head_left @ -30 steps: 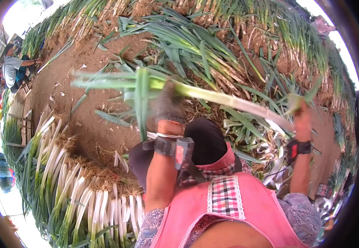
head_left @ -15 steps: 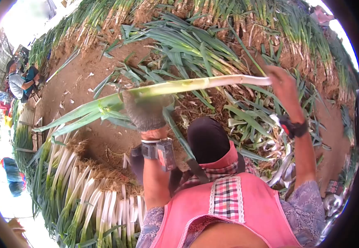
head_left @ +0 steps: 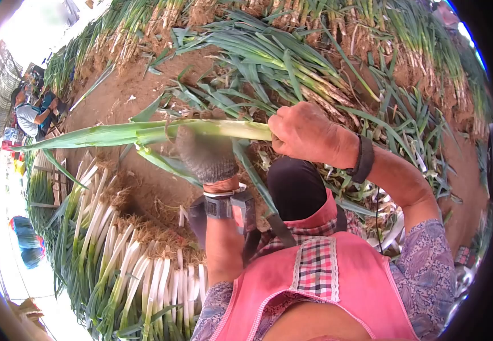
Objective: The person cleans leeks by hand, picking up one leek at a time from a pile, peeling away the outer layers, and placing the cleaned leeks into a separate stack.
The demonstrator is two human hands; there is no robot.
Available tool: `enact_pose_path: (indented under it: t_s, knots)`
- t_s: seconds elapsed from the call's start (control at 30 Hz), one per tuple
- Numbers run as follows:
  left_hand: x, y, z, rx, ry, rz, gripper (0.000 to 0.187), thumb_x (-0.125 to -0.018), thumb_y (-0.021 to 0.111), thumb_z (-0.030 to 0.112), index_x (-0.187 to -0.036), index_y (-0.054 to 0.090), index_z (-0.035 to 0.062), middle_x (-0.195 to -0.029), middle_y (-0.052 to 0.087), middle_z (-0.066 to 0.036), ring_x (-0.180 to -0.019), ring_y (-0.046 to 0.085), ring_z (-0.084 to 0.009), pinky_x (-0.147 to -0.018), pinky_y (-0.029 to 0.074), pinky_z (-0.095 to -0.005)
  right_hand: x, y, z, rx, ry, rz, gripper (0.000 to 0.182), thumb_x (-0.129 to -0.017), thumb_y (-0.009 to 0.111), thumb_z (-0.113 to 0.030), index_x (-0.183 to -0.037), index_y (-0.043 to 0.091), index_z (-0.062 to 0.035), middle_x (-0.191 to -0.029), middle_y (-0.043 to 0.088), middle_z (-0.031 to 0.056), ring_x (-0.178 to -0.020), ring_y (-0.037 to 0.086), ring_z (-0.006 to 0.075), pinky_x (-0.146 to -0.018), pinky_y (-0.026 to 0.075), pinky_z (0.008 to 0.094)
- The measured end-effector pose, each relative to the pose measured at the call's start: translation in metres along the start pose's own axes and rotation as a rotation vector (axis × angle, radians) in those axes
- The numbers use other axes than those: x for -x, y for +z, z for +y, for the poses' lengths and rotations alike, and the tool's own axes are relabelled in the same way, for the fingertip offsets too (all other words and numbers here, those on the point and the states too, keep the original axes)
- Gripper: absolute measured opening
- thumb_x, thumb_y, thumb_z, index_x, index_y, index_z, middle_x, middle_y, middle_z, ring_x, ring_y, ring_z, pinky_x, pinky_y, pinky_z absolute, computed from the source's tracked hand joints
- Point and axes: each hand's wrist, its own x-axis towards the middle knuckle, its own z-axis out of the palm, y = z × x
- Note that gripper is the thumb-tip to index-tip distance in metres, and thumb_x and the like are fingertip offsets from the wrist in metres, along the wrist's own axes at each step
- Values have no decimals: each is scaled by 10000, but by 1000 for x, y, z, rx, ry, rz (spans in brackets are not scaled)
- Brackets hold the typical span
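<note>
My left hand [head_left: 204, 150], in a grey knit glove, is closed around the middle of a leek [head_left: 144, 134]. The long green leaves of this leek point left, and its paler stalk runs right. My right hand [head_left: 306, 133], bare, has its fingers closed on the stalk; the white end is hidden at the hand. A bent leaf [head_left: 170, 166] hangs under the leek. Below and left lie several leeks with clean white stalks [head_left: 138, 273] and roots. Beyond my hands is a heap of leeks [head_left: 280, 59] with soil-stained stalks.
Stripped leaves and peelings [head_left: 394, 227] lie on the brown soil right of my knee [head_left: 296, 187]. Rows of leeks [head_left: 422, 51] with muddy roots curve along the far side. Another person [head_left: 33, 116] sits at the far left.
My right hand has moved left from the leek's white end to its stalk and is now closed there. The leek's leaf end has shifted left and up.
</note>
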Motion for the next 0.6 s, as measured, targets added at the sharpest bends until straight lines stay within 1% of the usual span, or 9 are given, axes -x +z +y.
enact_pose_path:
  t_s: [0.1,0.17,0.27,0.33,0.4,0.47,0.5,0.57,0.6]
  knots:
    - [5,5,0,11,-57,4,282,-749,617,237,-979,551,87,-842,598,-69,-790,584,-232,-797,463,-413,1,5,3,-46,-25,51,115,-659,587,-113,-628,526,-21,-601,533,130,-560,562,316,-514,466,387]
    - [8,14,5,-19,-16,-30,294,-743,618,233,-985,548,81,-837,593,-67,-785,582,-231,-784,465,-412,1,3,6,-102,-36,88,104,-652,586,-94,-646,527,-9,-635,556,147,-570,564,323,-503,462,382]
    - [2,7,6,81,27,-90,309,-713,648,185,-994,558,94,-863,594,-86,-781,590,-259,-752,492,-431,-2,-5,17,-244,179,-34,113,-700,578,-107,-720,560,3,-697,610,119,-585,590,269,-532,465,354]
    - [-2,6,10,133,51,-112,318,-705,665,173,-996,561,96,-881,589,-99,-782,583,-270,-748,498,-432,7,7,45,-666,304,-20,128,-689,594,-118,-777,593,-24,-769,617,140,-657,598,297,-586,473,358]
    - [-1,15,14,128,75,-109,319,-715,669,194,-992,557,84,-888,576,-102,-784,562,-263,-765,482,-414,27,2,74,-574,432,-67,195,-703,607,-114,-884,607,-39,-905,614,152,-789,599,296,-673,476,349]
    - [-1,14,21,149,20,-86,314,-726,673,224,-980,556,81,-885,571,-111,-800,549,-259,-775,472,-397,68,-11,108,-910,724,212,256,-803,557,-170,-1009,567,-18,-990,604,120,-911,593,233,-799,477,335]
    - [-3,13,25,161,0,-73,314,-732,674,240,-974,555,79,-883,569,-116,-807,543,-257,-780,467,-389,97,-15,131,-1549,908,573,297,-884,501,-236,-1056,529,4,-974,600,88,-938,591,184,-864,480,332]
    - [-4,10,30,136,-5,-30,290,-753,663,253,-943,550,65,-880,571,-128,-822,548,-251,-793,462,-372,170,-44,181,-314,673,403,362,-856,543,-202,-1172,479,-37,-1086,575,116,-969,573,208,-842,467,312]
    - [-3,11,33,115,9,-4,278,-757,658,240,-936,549,59,-872,574,-127,-821,549,-251,-793,461,-370,189,-44,200,274,667,333,369,-824,588,-203,-1150,508,-50,-1043,591,128,-948,576,224,-793,458,317]
